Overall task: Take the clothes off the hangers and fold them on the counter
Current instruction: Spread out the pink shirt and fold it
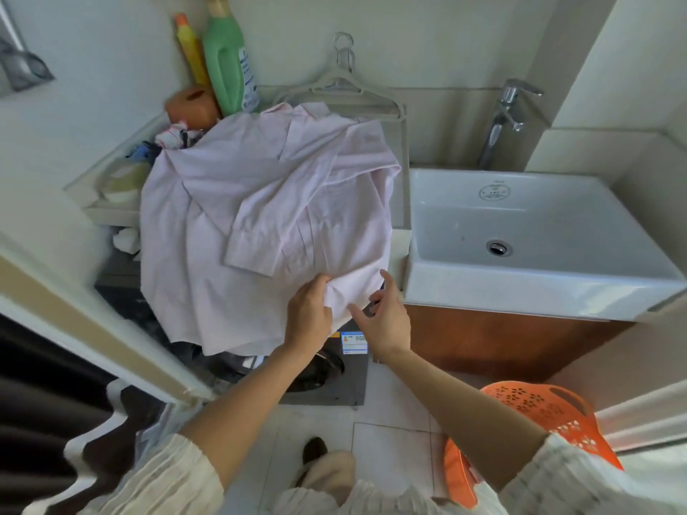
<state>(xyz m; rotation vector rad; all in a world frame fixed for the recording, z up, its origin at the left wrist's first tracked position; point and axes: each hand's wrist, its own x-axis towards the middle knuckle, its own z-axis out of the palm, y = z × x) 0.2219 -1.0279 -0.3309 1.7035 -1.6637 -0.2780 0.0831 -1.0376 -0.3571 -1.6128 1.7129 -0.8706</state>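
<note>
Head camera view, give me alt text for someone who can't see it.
A pale pink shirt lies spread on a counter beside a white sink; the left hand grips its near hem while the right hand reaches in, fingers open. Empty hangers hang on the wall behind.

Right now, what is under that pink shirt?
The pink shirt hides most of what it lies on. At its left edge other clothes peek out; below its hem a dark machine front shows.
</note>
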